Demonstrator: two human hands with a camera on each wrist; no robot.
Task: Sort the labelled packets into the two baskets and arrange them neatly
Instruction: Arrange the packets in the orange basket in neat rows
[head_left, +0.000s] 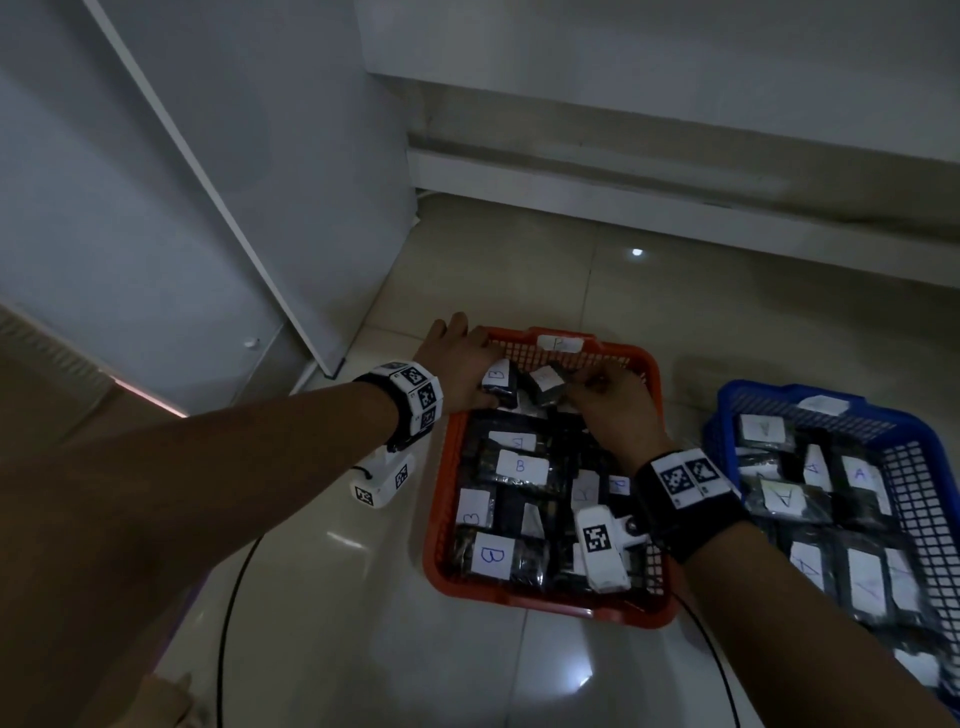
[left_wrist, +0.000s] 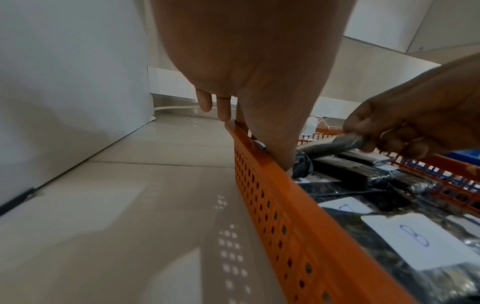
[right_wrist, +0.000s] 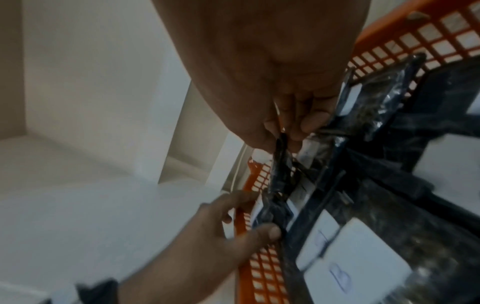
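B-labelled packet (head_left: 500, 383), frame centre, gripped by left hand (head_left: 460, 364); right hand (head_left: 613, 402) pinches its neighbour (head_left: 546, 385); upright packets could topple in orange basket (head_left: 441, 519).

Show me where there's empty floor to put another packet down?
Bare floor lies behind the orange basket, up to the white ledge, and in front of it toward the camera. The strip between the orange and blue basket is narrow. Both baskets are crowded with packets; the left hand and right hand fill the orange one's far end.
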